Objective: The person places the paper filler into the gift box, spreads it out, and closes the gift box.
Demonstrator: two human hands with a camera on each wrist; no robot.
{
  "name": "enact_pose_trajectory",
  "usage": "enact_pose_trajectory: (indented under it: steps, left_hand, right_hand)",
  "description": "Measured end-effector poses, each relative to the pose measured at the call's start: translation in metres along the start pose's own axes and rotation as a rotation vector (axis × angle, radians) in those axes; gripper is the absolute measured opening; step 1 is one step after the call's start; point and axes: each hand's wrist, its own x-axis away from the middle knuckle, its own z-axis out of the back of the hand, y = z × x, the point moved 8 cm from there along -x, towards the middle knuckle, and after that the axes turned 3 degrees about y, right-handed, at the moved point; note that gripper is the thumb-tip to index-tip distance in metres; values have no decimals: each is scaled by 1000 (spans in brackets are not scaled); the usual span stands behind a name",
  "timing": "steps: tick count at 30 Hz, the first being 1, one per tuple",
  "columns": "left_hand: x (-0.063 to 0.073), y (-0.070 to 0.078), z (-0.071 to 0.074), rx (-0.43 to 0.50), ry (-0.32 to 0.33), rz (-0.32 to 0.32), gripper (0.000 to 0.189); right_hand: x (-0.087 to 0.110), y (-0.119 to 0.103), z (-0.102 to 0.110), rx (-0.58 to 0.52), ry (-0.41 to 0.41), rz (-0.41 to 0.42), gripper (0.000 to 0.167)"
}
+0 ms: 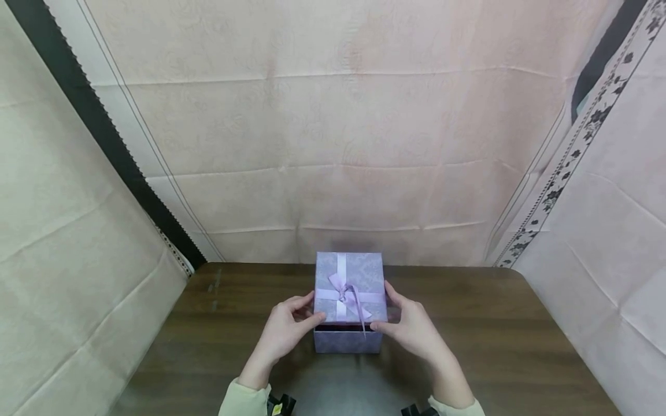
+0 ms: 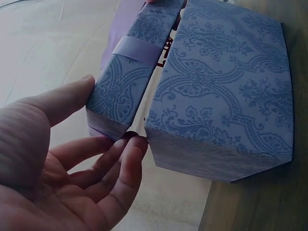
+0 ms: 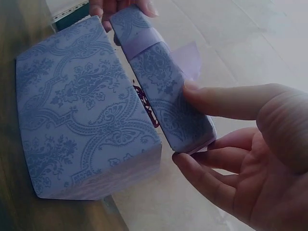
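A purple-blue patterned gift box [image 1: 347, 342] stands on the table, its lid [image 1: 366, 276] raised a little above it and tilted. Lilac ribbon crosses the lid and ends in a bow [image 1: 343, 290] on top. My left hand [image 1: 283, 330] grips the lid's left side, thumb at the near corner. On the opposite side my right hand [image 1: 416, 330] pinches the lid the same way. Through the gap between lid [image 3: 163, 79] and box [image 3: 79, 110], the right wrist view shows a pale strip with dark red marks [image 3: 146, 107]. The box's contents are hidden.
The brown wooden table [image 1: 229, 341] extends to both sides of the box. Pale cloth [image 1: 333, 127] hangs behind its far edge, and more cloth [image 1: 614, 248] drapes at the right and left.
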Motion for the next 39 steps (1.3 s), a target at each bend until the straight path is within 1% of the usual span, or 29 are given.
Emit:
enact_pose_trajectory:
  steps: [2,6,11,15,25,34,39]
  left_hand:
    - [0,0,-1,-16,-5,3,57]
    - [0,-1,-1,-51,-9,5,58]
    - [-1,-1,1,-81,-2,7,59]
    - [-2,-1,3,-89,3,6,58]
    - [-1,-2,1,-125,-24,21,55]
    - [-2,-5,2,-143,-37,65,55]
    - [-1,-6,0,-153,-46,56,58]
  right_hand:
    - [0,1,0,18,-3,0,97]
    - [1,1,-1,20,-17,-7,95]
    - [0,1,-3,31,-31,-5,95]
    - [-1,2,-3,27,-37,-16,94]
    - [2,2,-4,32,-62,-26,94]
    - [1,3,-5,54,-74,-9,93]
    - [1,4,-6,78,-87,-27,92]
